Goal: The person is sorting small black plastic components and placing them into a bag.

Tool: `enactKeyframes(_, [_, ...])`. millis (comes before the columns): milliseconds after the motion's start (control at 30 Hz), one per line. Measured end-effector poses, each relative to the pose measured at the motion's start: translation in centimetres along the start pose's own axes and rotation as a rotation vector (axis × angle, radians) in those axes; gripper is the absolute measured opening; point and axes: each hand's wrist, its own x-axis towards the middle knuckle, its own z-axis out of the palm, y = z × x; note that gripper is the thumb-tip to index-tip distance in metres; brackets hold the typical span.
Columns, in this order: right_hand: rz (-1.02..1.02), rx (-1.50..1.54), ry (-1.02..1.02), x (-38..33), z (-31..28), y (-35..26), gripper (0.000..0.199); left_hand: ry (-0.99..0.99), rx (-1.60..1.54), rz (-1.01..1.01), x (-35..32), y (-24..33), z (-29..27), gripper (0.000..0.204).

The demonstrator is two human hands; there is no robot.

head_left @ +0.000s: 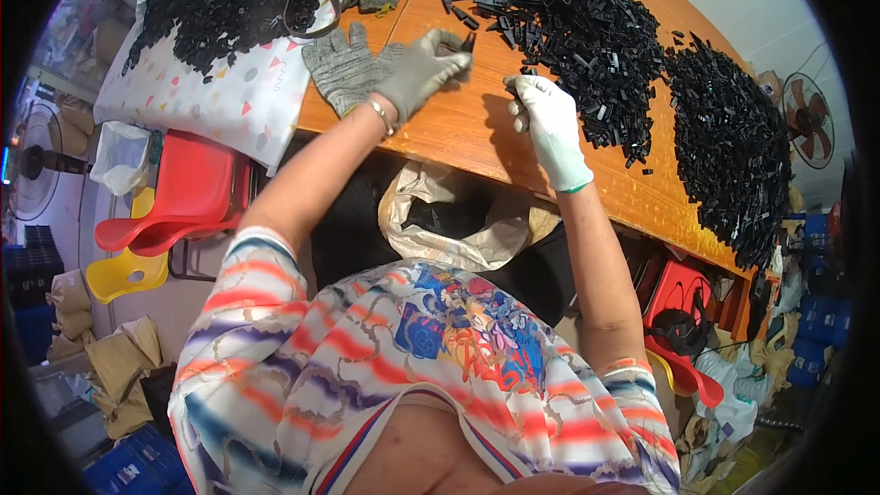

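Note:
My left hand [417, 78], in a pale glove, is closed over the wooden table [472, 142], pinching a small black plastic piece [469, 41] that sticks up from its fingertips. To its right my right hand [550, 124], in a white glove with a green cuff, has its fingers curled together. Something small and dark shows at those fingertips, too little of it to name. Just beyond the right hand spreads a big heap of small black plastic pieces [587, 46]. A grey knitted glove [344, 69] lies beside my left wrist.
Further right lies another black heap [729, 142]; a third [220, 23] rests on a patterned sheet [247, 110] at left. An open sack [408, 234] hangs below the table's near edge. Red chairs [206, 179] stand left and right. A fan [807, 119] stands far right.

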Motion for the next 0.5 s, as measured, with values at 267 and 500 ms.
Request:
enactKeyframes(267, [-0.008,0.086,0.034,-1.7,2.2,0.0,0.026,-0.177,-0.586,-0.075,-6.1,-3.0,3.5,0.026])
enactKeyframes(500, [0.018,0.038,0.017,-3.4,2.7,0.3,0.026,-0.011,-0.469,-0.108,-7.1,-3.5,4.4,0.023])
